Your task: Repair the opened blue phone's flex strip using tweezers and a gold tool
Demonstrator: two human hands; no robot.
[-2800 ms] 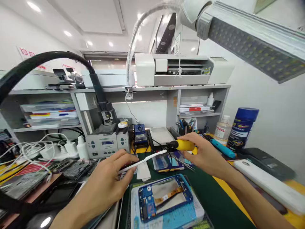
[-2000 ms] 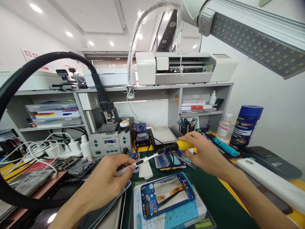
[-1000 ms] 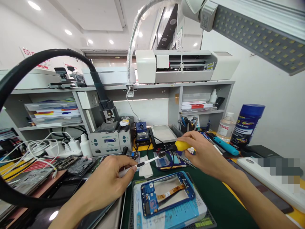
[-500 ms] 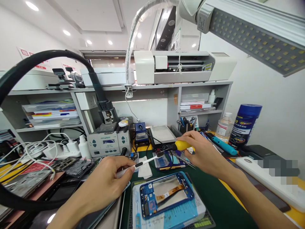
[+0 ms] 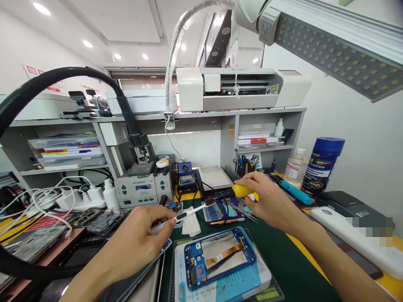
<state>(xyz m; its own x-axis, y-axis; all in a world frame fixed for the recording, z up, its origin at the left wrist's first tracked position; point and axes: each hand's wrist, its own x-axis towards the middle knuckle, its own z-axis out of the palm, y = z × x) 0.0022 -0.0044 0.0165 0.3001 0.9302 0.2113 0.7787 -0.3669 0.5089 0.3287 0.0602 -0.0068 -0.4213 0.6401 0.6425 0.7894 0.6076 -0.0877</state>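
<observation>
My left hand [image 5: 143,233] is closed around the handle of a white toothbrush [image 5: 189,212] with a black grip patch and dark bristles. The brush head points right, close to the dark end of a yellow-handled tool [image 5: 242,191]. That tool is pinched in the fingers of my right hand [image 5: 267,199]; it has a black collar and a thin dark shaft aimed left, and its exact kind is unclear. Below both hands, a blue phone frame [image 5: 220,258] with an orange ribbon cable [image 5: 225,254] lies on a white and blue box [image 5: 261,272].
A soldering station [image 5: 186,176] and a grey rework station [image 5: 141,191] stand behind. At right are a blue spray can [image 5: 323,165], a clear bottle [image 5: 296,167] and a white device [image 5: 355,239]. Phone parts [image 5: 105,222] and white cables crowd the left. A lamp [image 5: 340,54] hangs overhead.
My left hand has shifted slightly left and down, tilting the toothbrush a little. My right hand stays almost in place. The phone frame has not moved.
</observation>
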